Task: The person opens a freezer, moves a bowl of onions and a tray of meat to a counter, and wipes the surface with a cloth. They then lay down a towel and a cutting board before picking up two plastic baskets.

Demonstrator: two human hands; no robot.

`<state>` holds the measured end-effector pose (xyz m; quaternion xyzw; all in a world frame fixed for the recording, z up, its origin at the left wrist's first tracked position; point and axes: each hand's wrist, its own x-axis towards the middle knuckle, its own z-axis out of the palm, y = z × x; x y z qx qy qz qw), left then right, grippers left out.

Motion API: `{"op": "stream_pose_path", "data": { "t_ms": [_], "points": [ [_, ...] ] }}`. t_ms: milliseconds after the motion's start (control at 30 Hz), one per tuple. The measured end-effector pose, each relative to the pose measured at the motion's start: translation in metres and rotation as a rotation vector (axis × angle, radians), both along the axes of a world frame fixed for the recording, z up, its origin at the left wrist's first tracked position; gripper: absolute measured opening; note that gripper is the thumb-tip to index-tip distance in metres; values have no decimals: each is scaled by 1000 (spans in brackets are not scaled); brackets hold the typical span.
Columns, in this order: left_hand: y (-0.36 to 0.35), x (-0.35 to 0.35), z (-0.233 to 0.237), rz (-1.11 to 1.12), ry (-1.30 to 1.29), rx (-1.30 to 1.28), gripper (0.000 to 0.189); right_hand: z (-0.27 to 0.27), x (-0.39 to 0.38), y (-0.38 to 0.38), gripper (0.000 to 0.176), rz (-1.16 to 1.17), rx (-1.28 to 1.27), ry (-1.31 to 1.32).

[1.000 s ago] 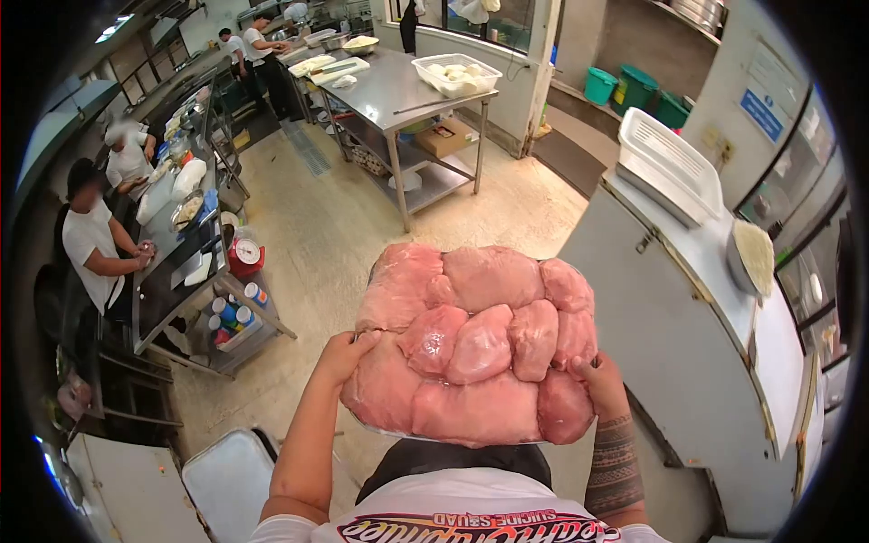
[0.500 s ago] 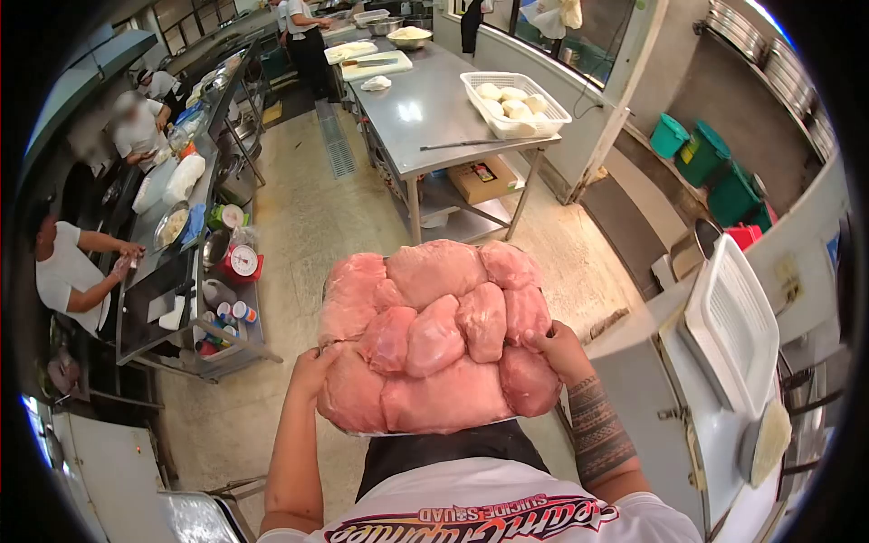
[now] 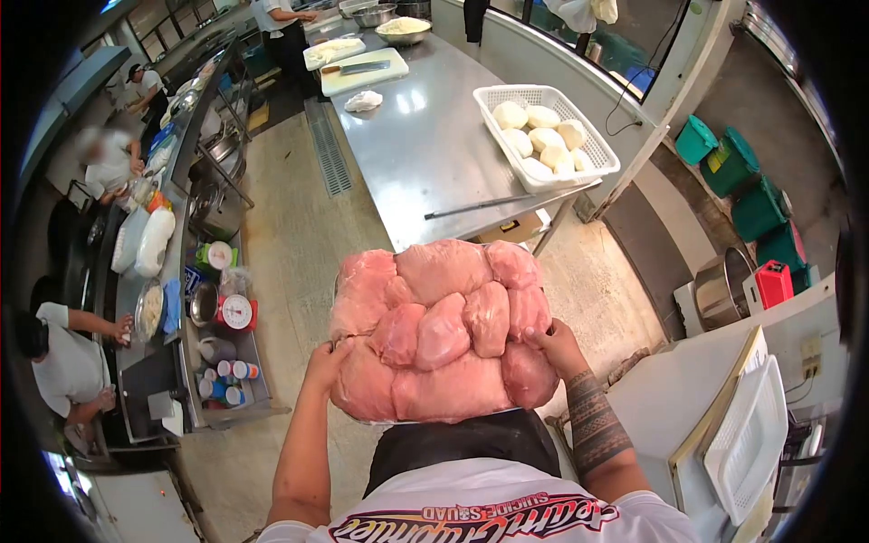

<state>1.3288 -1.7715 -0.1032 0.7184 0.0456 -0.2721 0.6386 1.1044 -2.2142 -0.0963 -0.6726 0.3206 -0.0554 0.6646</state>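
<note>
A wide tray, almost wholly covered by large pieces of raw pink meat (image 3: 444, 330), is carried level in front of my body. My left hand (image 3: 328, 364) grips its left edge, and my right hand (image 3: 557, 348) grips the right edge with the thumb on top by the meat. The fingers underneath are hidden on both sides. Just beyond the tray stands a steel table (image 3: 407, 172). On its near right corner rests a white perforated basket (image 3: 602, 167) of peeled, pale round vegetables. A long thin dark rod or blade (image 3: 475, 207) lies by the basket.
At left a steel counter (image 3: 181, 299) runs lengthwise, with co-workers behind it and a red dial scale (image 3: 237, 312) on its lower shelf. A floor drain (image 3: 328, 149) lies between. To the right are a white chest (image 3: 652, 416), a leaning white crate (image 3: 747, 443) and green bins (image 3: 729, 163).
I have moved forward with the tray, so the steel table and basket appear nearer. The tray stays in both hands. At left, the nearest co-worker's arms have shifted apart.
</note>
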Motion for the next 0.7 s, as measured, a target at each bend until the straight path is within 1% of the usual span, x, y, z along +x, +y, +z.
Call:
{"op": "stream_pose_path", "data": {
  "t_ms": [67, 100, 167, 200, 267, 300, 333, 367, 400, 433, 533, 567, 600, 633, 700],
  "points": [
    [-13, 17, -8, -17, 7, 19, 51, -6, 20, -16, 48, 16, -6, -2],
    [-20, 25, -11, -26, 47, -10, 50, -9, 30, -25, 48, 27, -10, -4],
    [-28, 43, -7, -25, 135, -63, 50, 6, 66, -30, 50, 66, -99, 99],
    [-38, 49, -6, -11, 154, -29, 54, 10, 81, -43, 51, 87, -146, 144],
    [-51, 60, -13, -6, 186, 21, 62, -10, 96, -60, 53, 112, -129, 114],
    [-60, 62, -12, 0, 152, 99, 66, -23, 103, -72, 54, 130, -111, 96],
    [-52, 63, -12, 6, 115, 176, 69, -26, 114, -68, 55, 153, -97, 84],
    [-62, 64, -14, 11, 85, 255, 74, -29, 125, -81, 56, 175, -79, 79],
    [-68, 64, -19, 11, 77, 236, 75, -33, 133, -93, 56, 194, -59, 79],
    [-72, 66, -28, 9, 68, 216, 78, -37, 143, -108, 58, 245, -157, 150],
    [-77, 67, -39, 65, 44, 214, 80, -32, 163, -128, 56, 341, -152, 209],
    [-80, 66, -37, 102, 41, 233, 80, -53, 171, -137, 58, 308, -84, 56],
    [-85, 67, -33, 109, 47, 233, 78, -67, 172, -163, 60, 135, -15, -94],
    [-89, 66, -26, 116, 56, 232, 76, -65, 176, -185, 62, -40, 54, -241],
    [-96, 66, -21, 139, 70, 224, 74, -37, 186, -243, 64, -366, 92, -360]
  ]
}}
